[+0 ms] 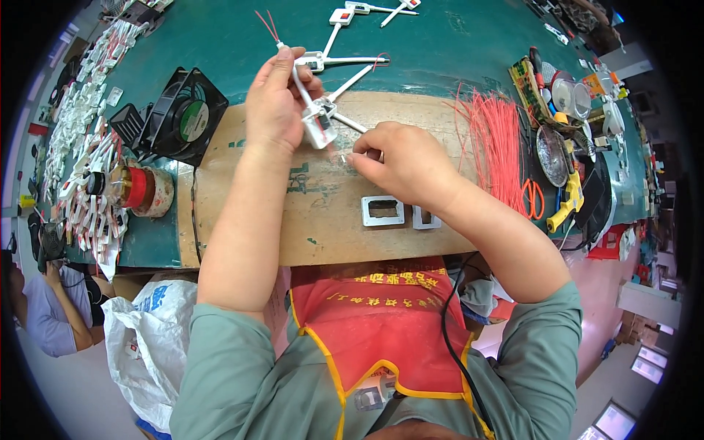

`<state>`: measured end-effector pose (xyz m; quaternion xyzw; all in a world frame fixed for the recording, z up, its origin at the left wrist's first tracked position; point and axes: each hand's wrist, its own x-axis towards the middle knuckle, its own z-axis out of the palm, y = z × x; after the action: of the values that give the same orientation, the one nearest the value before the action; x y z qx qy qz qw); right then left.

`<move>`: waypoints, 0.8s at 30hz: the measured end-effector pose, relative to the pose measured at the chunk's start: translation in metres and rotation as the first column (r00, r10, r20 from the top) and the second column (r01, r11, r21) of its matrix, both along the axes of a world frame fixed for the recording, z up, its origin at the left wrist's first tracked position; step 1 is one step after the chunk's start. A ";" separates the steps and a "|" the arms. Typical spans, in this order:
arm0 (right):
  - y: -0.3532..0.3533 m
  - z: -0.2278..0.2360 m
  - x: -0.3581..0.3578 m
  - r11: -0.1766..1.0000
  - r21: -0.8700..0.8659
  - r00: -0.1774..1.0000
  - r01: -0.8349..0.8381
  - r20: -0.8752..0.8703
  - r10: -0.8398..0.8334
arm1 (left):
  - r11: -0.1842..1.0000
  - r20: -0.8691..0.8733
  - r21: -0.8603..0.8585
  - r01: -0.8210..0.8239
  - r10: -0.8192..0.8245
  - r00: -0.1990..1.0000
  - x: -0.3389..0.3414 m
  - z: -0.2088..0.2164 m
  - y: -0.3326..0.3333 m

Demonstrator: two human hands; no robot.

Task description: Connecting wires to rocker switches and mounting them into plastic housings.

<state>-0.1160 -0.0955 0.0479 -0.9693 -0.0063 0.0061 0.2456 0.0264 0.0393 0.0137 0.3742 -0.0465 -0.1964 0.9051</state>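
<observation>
My left hand (277, 99) is closed around a white plastic stem with a box-shaped end (319, 132). Two thin red wires (268, 28) stick out of its upper tip. The box end hangs over the brown board (242, 191), tilted toward my right hand. My right hand (403, 158) is pinched just right of that box, its fingertips close to a tiny light-coloured bit that is too small and blurred to name. Below it lie a pale rectangular frame (383, 211) and a second frame (425, 218), partly covered by my forearm.
Similar white stems (356, 60) lie beyond my left hand. A black fan (183, 117) and a jar with a red band (139, 187) stand left, beside a heap of white parts (81, 125). Red wires (495, 147), red-handled scissors (534, 199) and a yellow-handled tool (568, 202) lie right.
</observation>
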 end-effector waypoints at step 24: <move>-0.094 0.004 -0.067 0.960 0.038 0.961 0.276 -0.033 -0.275 | 0.608 0.741 0.576 -0.546 -0.671 0.034 -0.039 0.003 -0.016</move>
<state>-0.1828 -0.1894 0.0523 -0.9552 0.1318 -0.0148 0.2644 -0.0131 0.0237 0.0170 0.7440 -0.5879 0.0773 0.3080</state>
